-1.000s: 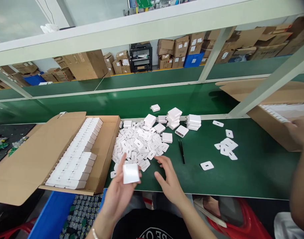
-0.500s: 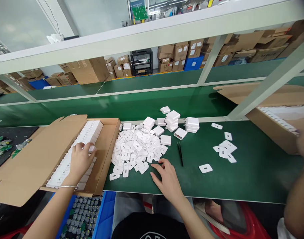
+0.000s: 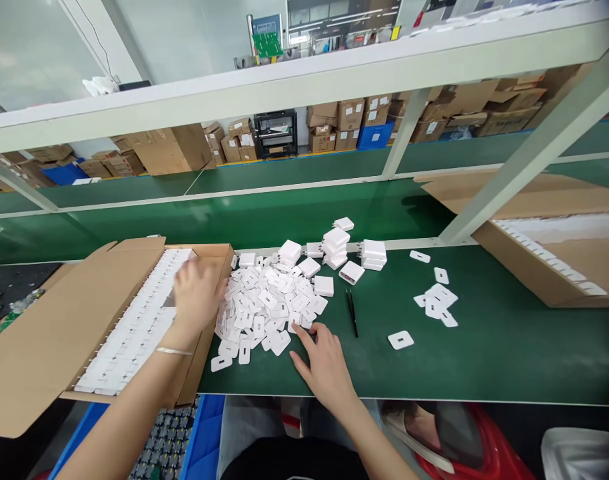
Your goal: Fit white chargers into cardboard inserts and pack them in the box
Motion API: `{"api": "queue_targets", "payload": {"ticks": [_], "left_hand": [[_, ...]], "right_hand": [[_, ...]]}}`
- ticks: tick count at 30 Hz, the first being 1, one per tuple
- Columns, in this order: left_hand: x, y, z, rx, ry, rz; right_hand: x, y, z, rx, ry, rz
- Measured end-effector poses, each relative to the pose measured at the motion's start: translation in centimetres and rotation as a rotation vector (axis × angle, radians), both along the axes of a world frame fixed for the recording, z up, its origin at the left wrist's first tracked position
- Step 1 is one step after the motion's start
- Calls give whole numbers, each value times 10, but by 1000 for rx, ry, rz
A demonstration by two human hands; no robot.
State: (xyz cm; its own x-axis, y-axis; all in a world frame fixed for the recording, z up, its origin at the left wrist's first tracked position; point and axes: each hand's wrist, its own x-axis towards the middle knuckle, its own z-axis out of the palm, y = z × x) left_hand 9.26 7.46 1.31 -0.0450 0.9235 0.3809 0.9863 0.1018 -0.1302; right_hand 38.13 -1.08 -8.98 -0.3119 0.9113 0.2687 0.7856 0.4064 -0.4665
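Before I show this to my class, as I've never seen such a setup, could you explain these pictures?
There is no machine here, only a person wearing one camera on the head. Every picture comes from that camera, looking forward and down.

On the green tabletop lies a heap of thin white slotted plates. Stacked white boxy blocks with small prongs stand at its back right, and slim black tweezers lie to its right. At the left, an open brown cardboard box holds rows of white blocks.

The bare left hand, blurred, is over that box; I cannot tell whether it holds anything. The bare right hand, fingers spread, is at the heap's near right edge, seemingly empty.
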Motion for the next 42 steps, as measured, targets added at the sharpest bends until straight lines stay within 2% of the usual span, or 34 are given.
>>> {"api": "queue_targets", "payload": {"ticks": [4,6,9,12,14,16,19,20,22,24,27,31,35,37,42], "left_hand": [[91,57,9,-102,-157,-287],[125,84,6,-217,-234,-275],[154,115,-5,-314,-296,-253],[163,123,-11,-340,-336,-261],[162,113,-10,-316,-363,-285],[159,89,-6,-274,-386,-320],[151,32,-5,-196,-469,-392],[149,10,-7,-156,-569,-447],[142,-35,-18,-174,-679,-488],[135,-73,-32,-256,-677,-530],[125,-109,-53,-355,-612,-618],[112,-118,-64,-386,-511,-713],[97,-113,-61,-368,-512,-656],[91,-115,-59,-394,-655,-649],[87,-128,-56,-381,-1209,-570]], "right_hand": [[-3,2,1,-4,-62,-10],[-4,2,3,1,-74,-9],[-3,0,6,6,-50,-13],[-1,-3,4,16,14,-38],[-1,-3,0,34,66,-59],[-1,-2,-4,50,112,-77],[-2,0,-10,53,183,-114],[-2,2,-10,48,208,-135],[0,6,-11,25,248,-165],[7,12,-8,-12,249,-153],[20,25,-2,-95,173,-69],[27,37,5,-117,29,-5],[20,37,3,-30,-46,-22],[17,35,0,11,-55,-27],[16,35,-4,75,-40,30]]}}
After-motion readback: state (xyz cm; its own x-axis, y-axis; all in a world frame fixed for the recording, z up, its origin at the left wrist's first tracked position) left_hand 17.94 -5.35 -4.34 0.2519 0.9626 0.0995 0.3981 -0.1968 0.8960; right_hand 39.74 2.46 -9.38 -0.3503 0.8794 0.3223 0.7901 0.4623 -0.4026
